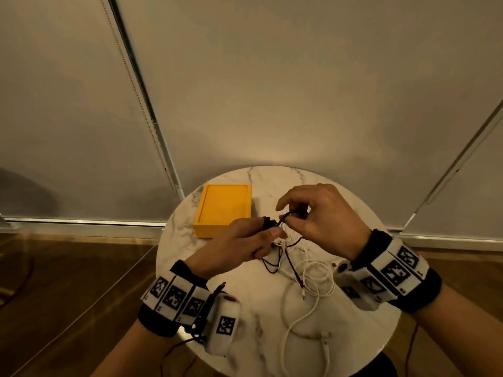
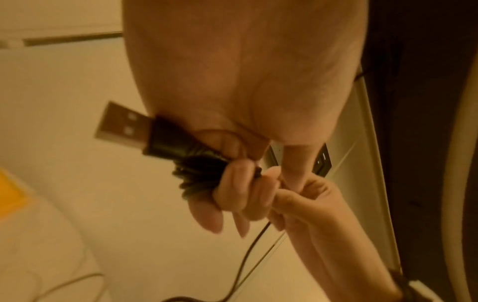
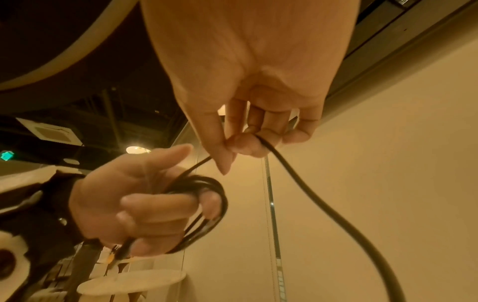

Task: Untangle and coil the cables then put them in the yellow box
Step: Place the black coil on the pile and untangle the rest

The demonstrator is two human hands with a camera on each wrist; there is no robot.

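Two hands worked above the round marble table (image 1: 245, 300). The left hand (image 1: 234, 246) gripped a coiled black cable (image 3: 204, 196) wound round its fingers, its USB plug (image 2: 124, 126) sticking out. At its 2 o'clock, the right hand (image 1: 321, 219) pinched the cable's free run. White cables (image 1: 307, 289) lay at 6 o'clock; the yellow box (image 1: 223, 210) sat at 10 o'clock.

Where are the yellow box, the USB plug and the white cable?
yellow box (image 1: 201, 232), head view, front wall.
USB plug (image 2: 121, 126), left wrist view, metal shell.
white cable (image 1: 292, 321), head view, loose loop on the table.
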